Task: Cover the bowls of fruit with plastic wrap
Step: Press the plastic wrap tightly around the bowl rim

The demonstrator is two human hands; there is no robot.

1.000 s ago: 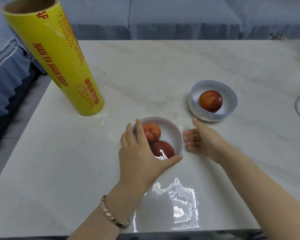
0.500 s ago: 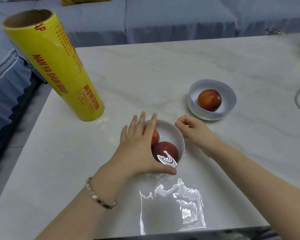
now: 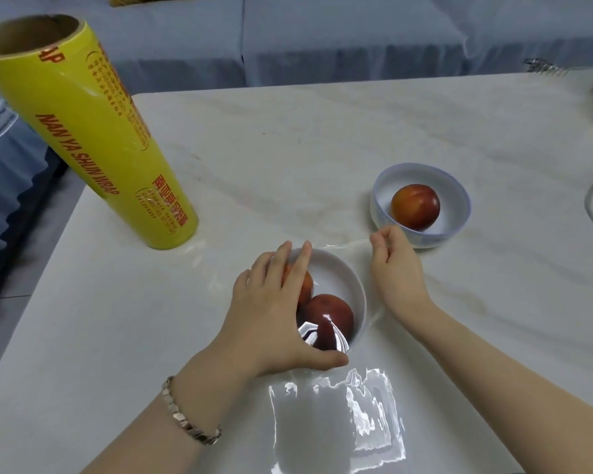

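- L hand [image 3: 271, 316] lies palm down over near bowl [image 3: 344, 278], forearm coming in from lower left, bracelet [image 3: 189, 419] on wrist.
- L fingers [image 3: 298, 265] are straight, slightly spread, laid across the bowl's left rim & over the rear fruit [image 3: 305, 285]; thumb hooks the near rim.
- R hand [image 3: 396, 271] sits just right of the same bowl, fingertips drawn together, pinching the plastic wrap [image 3: 339, 415] edge; a taut film line runs from them to the bowl's far rim.
- The wrap covers near bowl; its loose shiny tail lies on table [image 3: 288, 148] toward the viewer.
- Far bowl [image 3: 456, 206], w/ one peach [image 3: 415, 206], is uncovered, just beyond the R fingertips.
- Yellow roll [image 3: 93, 138] stands at far left.
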